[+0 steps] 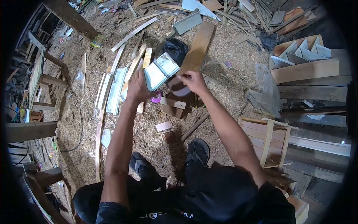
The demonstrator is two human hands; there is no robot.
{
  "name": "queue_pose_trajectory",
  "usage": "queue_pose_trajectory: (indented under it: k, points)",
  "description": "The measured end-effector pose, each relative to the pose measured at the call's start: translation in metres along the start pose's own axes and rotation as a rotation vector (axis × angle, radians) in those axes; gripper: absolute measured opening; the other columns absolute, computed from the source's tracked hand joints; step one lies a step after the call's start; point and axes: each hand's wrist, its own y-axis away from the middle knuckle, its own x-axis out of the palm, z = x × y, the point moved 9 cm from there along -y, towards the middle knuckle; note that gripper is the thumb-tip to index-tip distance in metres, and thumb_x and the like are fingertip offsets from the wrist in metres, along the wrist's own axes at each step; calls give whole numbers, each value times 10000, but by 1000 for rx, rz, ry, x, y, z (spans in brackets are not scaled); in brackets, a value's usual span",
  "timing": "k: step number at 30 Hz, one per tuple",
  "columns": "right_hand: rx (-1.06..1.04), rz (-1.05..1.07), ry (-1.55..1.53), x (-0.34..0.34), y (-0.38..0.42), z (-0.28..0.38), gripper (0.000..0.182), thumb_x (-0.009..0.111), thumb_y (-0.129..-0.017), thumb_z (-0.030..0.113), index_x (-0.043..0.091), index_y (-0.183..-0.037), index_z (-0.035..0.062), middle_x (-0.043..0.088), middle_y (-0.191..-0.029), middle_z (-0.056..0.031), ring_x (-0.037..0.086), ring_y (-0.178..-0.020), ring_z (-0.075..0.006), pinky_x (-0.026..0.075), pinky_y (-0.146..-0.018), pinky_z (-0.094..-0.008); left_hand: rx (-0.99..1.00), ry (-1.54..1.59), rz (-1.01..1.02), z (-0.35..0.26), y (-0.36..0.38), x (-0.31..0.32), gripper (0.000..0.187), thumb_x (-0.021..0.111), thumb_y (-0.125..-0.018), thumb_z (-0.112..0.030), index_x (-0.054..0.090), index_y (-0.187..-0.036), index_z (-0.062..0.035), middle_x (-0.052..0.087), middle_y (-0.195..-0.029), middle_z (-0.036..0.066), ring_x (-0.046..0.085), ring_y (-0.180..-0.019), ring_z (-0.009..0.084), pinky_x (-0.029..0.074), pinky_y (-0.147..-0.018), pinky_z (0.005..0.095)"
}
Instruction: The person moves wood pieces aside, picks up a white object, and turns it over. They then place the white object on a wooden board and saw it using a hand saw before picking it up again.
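Two light, whitish boards lie side by side at a tilt in front of me. My left hand is at their lower left edge, its thumb towards them and its other fingers pointing away from me; it appears to rest on or grip that edge. At their right edge is my right hand, thumb and fingers pinched together; what is between them is too small to make out. A long brown plank runs away just beyond my right hand. Behind the boards sits a black plastic bag.
Wood strips lie on the left. Small wood blocks and a pink object lie nearer me. On the right are a wooden crate, clear plastic and a box of offcuts. A post stands at upper left.
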Motion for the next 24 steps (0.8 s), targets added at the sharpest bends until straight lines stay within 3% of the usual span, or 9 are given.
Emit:
queue_pose_trajectory:
  k: [1,5,10,11,12,20,22,23,24]
  points:
    - [-39,-34,52,-6,10,-1,318,776,-877,317,725,-939,9,688,-665,-67,648,-597,-134,498,-578,-314,-9,3,0,1,3,-2,1070,947,-542,-379,363,-1366,-27,532,-1289,192,525,-1247,376,423,-1023,558]
    - [226,-7,-97,-24,55,-74,339,760,-899,348,736,-916,11,706,-724,-42,657,-655,-127,490,-594,-303,38,29,2,-6,3,1,1026,943,-553,-389,381,-1333,-33,538,-1277,180,532,-1231,377,433,-999,558]
    - [479,-208,-809,-40,112,-125,337,735,-925,304,708,-1118,30,717,-1067,-78,678,-932,-157,535,-780,-295,146,66,46,-43,-13,25,933,874,-644,-417,378,-1331,-24,538,-1290,177,524,-1256,369,451,-993,573]
    - [489,-223,-959,-38,122,-128,356,631,-986,247,615,-1251,11,690,-1155,-112,676,-984,-186,564,-832,-333,127,-31,142,-48,-18,40,958,861,-655,-427,361,-1358,-11,527,-1315,200,513,-1279,375,456,-1032,536]
    - [486,-229,-960,-35,123,-135,356,631,-986,247,615,-1251,11,690,-1155,-112,676,-984,-186,564,-832,-333,237,-54,134,-51,-26,61,1010,877,-631,-393,337,-1386,4,520,-1334,225,509,-1290,384,459,-1050,519]
    - [485,-328,-1124,-27,152,-148,349,608,-998,208,603,-1297,29,657,-1220,-132,651,-1075,-224,536,-918,-339,223,4,241,-60,-78,87,983,906,-562,-291,369,-1343,-30,545,-1304,220,537,-1248,410,477,-1008,549]
    - [460,-353,-1333,-26,160,-156,329,594,-1001,212,598,-1300,75,677,-1144,-118,683,-946,-218,578,-745,-322,258,18,184,-63,-81,77,981,911,-558,-292,367,-1322,-4,554,-1250,255,517,-1243,427,464,-1031,496]
    - [545,-326,-1365,-25,173,-160,316,613,-991,273,587,-1276,140,668,-964,-74,646,-693,-169,508,-484,-263,231,35,195,-62,-83,74,984,913,-558,-293,366,-1322,-3,554,-1251,254,510,-1252,424,464,-1029,494]
    - [545,-326,-1363,-29,177,-156,316,613,-991,273,587,-1276,140,668,-964,-74,646,-693,-169,508,-484,-263,200,54,205,-59,-84,73,986,914,-557,-294,365,-1323,-3,554,-1252,253,502,-1261,420,464,-1026,493]
